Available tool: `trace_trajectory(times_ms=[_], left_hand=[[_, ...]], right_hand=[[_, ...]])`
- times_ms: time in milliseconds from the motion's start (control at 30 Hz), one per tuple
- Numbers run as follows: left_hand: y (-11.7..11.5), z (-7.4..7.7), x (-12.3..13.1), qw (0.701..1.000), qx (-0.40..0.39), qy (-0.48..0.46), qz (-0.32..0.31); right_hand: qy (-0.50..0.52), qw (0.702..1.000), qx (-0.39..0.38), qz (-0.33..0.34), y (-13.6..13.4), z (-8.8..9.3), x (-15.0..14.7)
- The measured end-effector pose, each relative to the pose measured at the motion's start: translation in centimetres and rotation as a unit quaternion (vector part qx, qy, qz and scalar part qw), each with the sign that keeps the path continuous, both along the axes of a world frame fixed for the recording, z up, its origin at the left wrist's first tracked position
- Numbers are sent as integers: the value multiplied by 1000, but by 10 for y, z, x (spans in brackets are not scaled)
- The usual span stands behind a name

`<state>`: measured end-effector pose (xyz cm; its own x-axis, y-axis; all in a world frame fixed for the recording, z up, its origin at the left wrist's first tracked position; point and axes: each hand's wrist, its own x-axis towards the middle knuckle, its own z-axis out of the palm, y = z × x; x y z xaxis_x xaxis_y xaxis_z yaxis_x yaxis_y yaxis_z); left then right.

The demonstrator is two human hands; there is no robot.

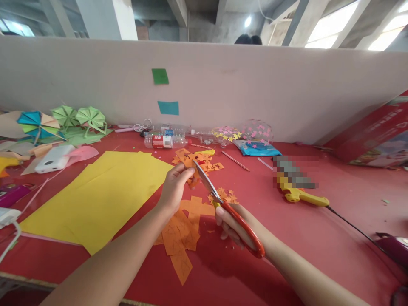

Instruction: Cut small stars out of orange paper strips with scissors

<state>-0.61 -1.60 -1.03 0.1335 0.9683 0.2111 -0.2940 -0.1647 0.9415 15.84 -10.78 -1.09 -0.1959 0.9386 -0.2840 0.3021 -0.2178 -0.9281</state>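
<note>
1. Left hand [174, 187] pinched on small orange paper piece [192, 182], held above the red counter [318, 238], touching the blades.
2. Right hand [232, 227] clamped on red-handled metal scissors [223, 204].
3. Paper likely light, floppy and easily torn; grip it close beside the cut line.
4. Orange paper scraps [181, 233] lie below, yellow paper sheet [102, 195] to the left.

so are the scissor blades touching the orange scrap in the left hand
Cannot tell. The head view shows the scissors crossing the orange scrap pinched by the left hand, but the overlap hides whether blade meets paper.
</note>
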Motion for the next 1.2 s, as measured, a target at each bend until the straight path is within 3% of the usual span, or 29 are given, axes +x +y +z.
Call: trace_trajectory(times_ms=[933,1200], left_hand=[[1,2,-2,1000,-9,8,1],[6,3,-4,999,-23,-37,7]], right_hand=[[-10,999,0,-40,0,4,-4],[-15,999,-4,-45,1,4,-2]])
